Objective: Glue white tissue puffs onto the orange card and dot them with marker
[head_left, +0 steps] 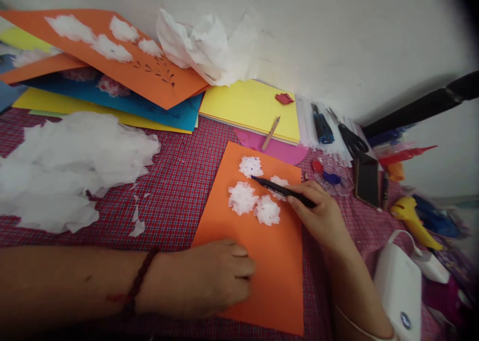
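Observation:
An orange sheet of paper (279, 266) lies on the checked cloth with a small group of white tissue-paper flowers (242, 198) on its upper half. The topmost tissue flower (251, 166) carries small blue dots. My right hand (318, 211) pinches a black marker pen (284, 190), whose tip is at the lower edge of that dotted flower. The barrel passes over another white flower, partly covering it. My left hand (213, 278) rests on the lower left of the sheet with its fingers curled under; whatever may be inside them is hidden.
White tissue pieces (75, 166) are heaped at left. Orange cards with white flowers (149, 76) and crumpled tissue (209, 46) stand at the back. A pencil (271, 133) lies by yellow sheets (243, 104). Scissors (354, 139), a phone (366, 181) and a white device (398, 286) sit right.

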`<act>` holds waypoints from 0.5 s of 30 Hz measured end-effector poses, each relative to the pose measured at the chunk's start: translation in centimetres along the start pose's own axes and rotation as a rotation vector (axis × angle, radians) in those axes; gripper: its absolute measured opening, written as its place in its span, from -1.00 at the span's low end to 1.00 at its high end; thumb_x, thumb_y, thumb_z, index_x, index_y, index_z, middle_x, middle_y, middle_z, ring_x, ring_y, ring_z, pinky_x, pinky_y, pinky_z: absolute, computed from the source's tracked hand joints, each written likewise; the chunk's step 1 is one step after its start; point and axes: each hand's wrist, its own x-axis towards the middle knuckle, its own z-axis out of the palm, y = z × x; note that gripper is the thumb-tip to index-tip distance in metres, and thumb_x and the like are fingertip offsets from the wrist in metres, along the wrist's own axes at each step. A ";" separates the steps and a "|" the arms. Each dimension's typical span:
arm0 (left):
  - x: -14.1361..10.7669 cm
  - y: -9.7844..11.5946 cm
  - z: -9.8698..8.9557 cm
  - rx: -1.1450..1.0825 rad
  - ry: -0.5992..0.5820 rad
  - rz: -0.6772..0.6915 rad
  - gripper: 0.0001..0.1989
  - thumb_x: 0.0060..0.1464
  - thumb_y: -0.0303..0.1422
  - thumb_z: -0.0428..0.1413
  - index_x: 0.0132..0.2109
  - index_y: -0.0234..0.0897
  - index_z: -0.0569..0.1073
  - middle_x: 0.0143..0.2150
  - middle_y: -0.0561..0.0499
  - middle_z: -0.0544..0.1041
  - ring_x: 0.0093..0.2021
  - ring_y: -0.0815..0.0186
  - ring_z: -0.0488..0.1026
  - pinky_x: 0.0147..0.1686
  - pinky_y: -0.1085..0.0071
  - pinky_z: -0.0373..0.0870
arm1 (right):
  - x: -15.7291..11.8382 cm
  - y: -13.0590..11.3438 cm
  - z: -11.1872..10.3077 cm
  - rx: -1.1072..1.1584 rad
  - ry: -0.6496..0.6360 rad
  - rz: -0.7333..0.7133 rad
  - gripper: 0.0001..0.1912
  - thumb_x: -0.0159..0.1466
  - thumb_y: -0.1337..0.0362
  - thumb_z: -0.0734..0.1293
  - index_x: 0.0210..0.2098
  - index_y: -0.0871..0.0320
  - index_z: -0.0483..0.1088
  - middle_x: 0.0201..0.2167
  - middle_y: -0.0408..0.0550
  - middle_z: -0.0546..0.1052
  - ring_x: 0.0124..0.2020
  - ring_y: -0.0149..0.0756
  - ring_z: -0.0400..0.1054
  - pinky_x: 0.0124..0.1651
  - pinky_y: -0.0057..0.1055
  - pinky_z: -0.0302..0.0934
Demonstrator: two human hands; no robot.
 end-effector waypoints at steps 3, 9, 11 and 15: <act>0.0 0.0 0.0 -0.011 -0.009 -0.002 -0.87 0.22 -0.44 0.19 -0.32 -0.31 0.42 -0.26 0.01 0.48 -0.27 0.30 0.32 -0.22 0.30 0.28 | 0.1 0.5 0.3 -0.042 0.086 0.003 -0.77 0.32 0.26 0.34 -0.10 0.15 0.60 -0.25 -0.01 0.54 -0.19 -0.21 0.43 -0.09 -0.26 0.28; 0.0 0.0 0.2 -0.009 -0.020 -0.002 -0.88 0.21 -0.44 0.19 -0.31 -0.30 0.42 -0.25 0.01 0.48 -0.26 0.29 0.32 -0.20 0.31 0.29 | -0.1 1.2 -0.2 -0.098 0.190 0.021 -0.77 0.31 0.25 0.36 -0.11 0.18 0.59 -0.27 -0.01 0.52 -0.22 -0.21 0.43 -0.15 -0.28 0.29; -0.1 -0.1 0.2 -0.008 -0.020 0.003 -0.88 0.21 -0.43 0.19 -0.30 -0.30 0.42 -0.24 0.01 0.48 -0.26 0.29 0.31 -0.20 0.30 0.29 | -0.1 1.2 -0.4 -0.087 0.134 -0.001 -0.78 0.32 0.26 0.35 -0.11 0.17 0.60 -0.27 -0.02 0.53 -0.21 -0.22 0.43 -0.14 -0.28 0.29; -0.1 -0.1 0.3 0.001 0.001 0.013 -0.89 0.20 -0.44 0.20 -0.30 -0.31 0.43 -0.25 0.01 0.47 -0.26 0.30 0.31 -0.21 0.30 0.29 | -0.2 1.3 -0.7 -0.148 0.139 -0.010 -0.77 0.32 0.26 0.35 -0.10 0.17 0.59 -0.26 -0.01 0.52 -0.22 -0.20 0.42 -0.14 -0.25 0.28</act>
